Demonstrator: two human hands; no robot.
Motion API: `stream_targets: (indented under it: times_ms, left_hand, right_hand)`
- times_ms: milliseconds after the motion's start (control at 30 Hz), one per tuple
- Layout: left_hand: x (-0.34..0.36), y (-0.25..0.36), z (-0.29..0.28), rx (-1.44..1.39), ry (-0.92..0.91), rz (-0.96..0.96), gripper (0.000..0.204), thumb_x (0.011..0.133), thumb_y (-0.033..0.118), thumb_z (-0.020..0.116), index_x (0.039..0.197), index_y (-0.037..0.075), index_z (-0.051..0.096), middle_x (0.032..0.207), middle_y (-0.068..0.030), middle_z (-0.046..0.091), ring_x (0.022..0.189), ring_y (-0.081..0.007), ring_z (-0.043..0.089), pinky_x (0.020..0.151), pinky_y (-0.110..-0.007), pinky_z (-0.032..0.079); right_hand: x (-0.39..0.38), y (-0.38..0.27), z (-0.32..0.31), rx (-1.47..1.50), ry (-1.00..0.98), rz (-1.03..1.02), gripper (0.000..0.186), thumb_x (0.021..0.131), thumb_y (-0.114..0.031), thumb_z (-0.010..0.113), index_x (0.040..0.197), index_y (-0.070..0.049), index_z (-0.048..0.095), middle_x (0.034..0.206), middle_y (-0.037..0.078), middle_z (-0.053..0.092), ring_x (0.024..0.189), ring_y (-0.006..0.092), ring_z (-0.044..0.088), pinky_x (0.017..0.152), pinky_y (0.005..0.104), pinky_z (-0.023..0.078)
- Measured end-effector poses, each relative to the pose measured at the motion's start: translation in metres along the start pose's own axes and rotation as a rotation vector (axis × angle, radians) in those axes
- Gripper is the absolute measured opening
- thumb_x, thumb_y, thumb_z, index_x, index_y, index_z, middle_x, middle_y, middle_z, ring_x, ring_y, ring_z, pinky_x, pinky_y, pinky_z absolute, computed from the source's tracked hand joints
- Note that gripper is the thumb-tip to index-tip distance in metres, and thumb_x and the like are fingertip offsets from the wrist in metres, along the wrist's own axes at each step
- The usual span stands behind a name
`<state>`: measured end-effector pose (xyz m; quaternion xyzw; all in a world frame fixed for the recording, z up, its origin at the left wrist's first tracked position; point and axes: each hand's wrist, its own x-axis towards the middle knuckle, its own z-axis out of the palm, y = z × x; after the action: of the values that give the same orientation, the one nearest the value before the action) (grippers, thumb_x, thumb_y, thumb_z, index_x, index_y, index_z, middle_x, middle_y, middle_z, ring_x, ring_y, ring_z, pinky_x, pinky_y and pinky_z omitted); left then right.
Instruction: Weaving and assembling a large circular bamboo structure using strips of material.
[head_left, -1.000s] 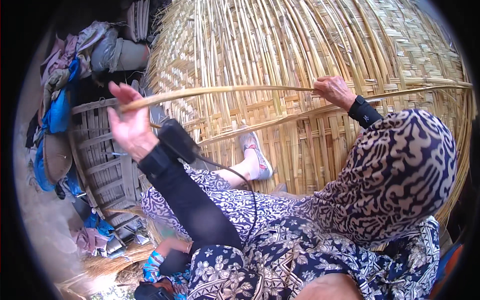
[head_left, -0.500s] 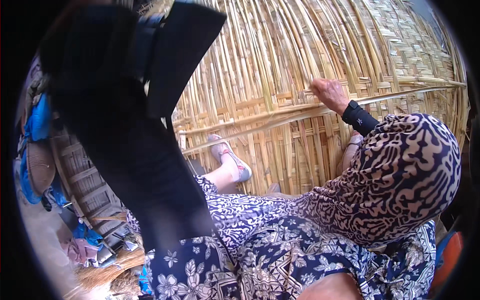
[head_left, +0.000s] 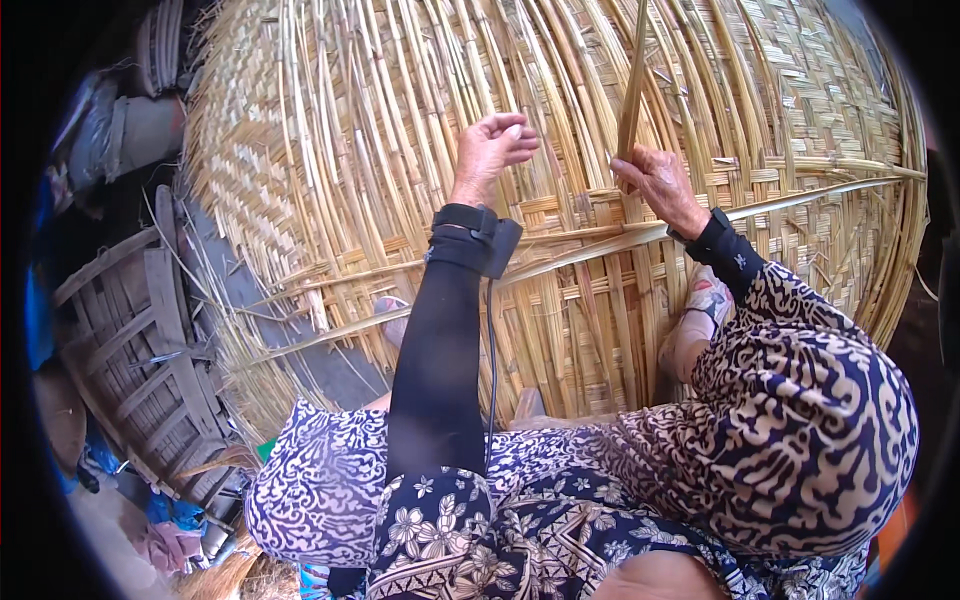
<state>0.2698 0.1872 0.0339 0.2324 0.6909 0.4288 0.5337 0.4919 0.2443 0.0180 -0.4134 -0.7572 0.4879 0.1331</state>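
A large mat (head_left: pixel 590 330) woven from straw-coloured split cane or bamboo spreads in front of me, its far part showing long unwoven strips. Between the thumb and fingers of my right hand (head_left: pixel 662 185) is a flat upright strip (head_left: pixel 634 85), pointing away from me. My left hand (head_left: pixel 492 152) hovers over the loose strips, fingers loosely bent and apart, with nothing visible in it. A long pale strip (head_left: pixel 575 252) lies crosswise over the mat, nearer to me than both hands. My feet rest at the mat's near side.
On the left stands a slatted wooden frame (head_left: pixel 150 350), with a grey container (head_left: pixel 145 135) beyond it. Blue and pink cloths (head_left: pixel 175 540) lie at the lower left near straw bundles. Loose strip ends stick out at the mat's left edge.
My left arm, raised high across the view before, has come down over the mat's middle. A strip now stands upright in my right hand. The view has shifted slightly, showing more at left.
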Motion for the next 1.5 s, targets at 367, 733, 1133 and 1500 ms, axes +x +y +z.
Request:
stream_targets:
  times_ms: [367,733,1133,1500]
  left_hand:
    - [0.032,-0.001,0.06,0.607,0.009,-0.112,0.043,0.057,0.028,0.07,0.079,-0.005,0.054,0.074,-0.0158,0.057,0.075,-0.0244,0.057,0.069,-0.031,0.045]
    - [0.016,-0.019,0.057,-0.214,-0.262,0.227,0.058,0.063,0.013,0.07,0.11,-0.005,0.042,0.075,-0.0056,0.06,0.068,-0.0117,0.058,0.065,-0.021,0.047]
    - [-0.026,-0.061,0.02,-1.108,0.716,-0.278,0.015,0.082,0.008,0.046,0.094,-0.001,0.047,0.088,-0.0081,0.049,0.085,-0.0198,0.047,0.087,-0.039,0.035]
    - [-0.033,-0.025,-0.027,-0.674,0.531,-0.065,0.02,0.087,0.02,0.036,0.088,0.005,0.049,0.053,-0.0004,0.045,0.042,-0.0102,0.046,0.04,-0.021,0.043]
  right_hand:
    - [0.001,-0.004,0.0,-0.096,0.099,-0.086,0.014,0.074,-0.016,0.057,0.072,-0.001,0.057,0.056,0.009,0.051,0.052,0.0272,0.052,0.048,0.0334,0.039]
    - [0.034,0.01,0.008,0.028,0.181,0.143,0.01,0.072,-0.007,0.057,0.073,0.0,0.051,0.06,0.01,0.055,0.053,0.0157,0.055,0.049,0.0282,0.042]
    - [0.019,0.009,0.034,-0.375,0.06,-0.359,0.051,0.066,0.0,0.051,0.115,-0.006,0.037,0.062,0.012,0.056,0.056,0.0295,0.055,0.053,0.0355,0.045]
    - [0.031,-0.047,0.058,-0.329,-0.092,-0.674,0.036,0.073,-0.007,0.054,0.107,-0.006,0.044,0.087,0.012,0.053,0.074,0.0238,0.052,0.065,0.033,0.045]
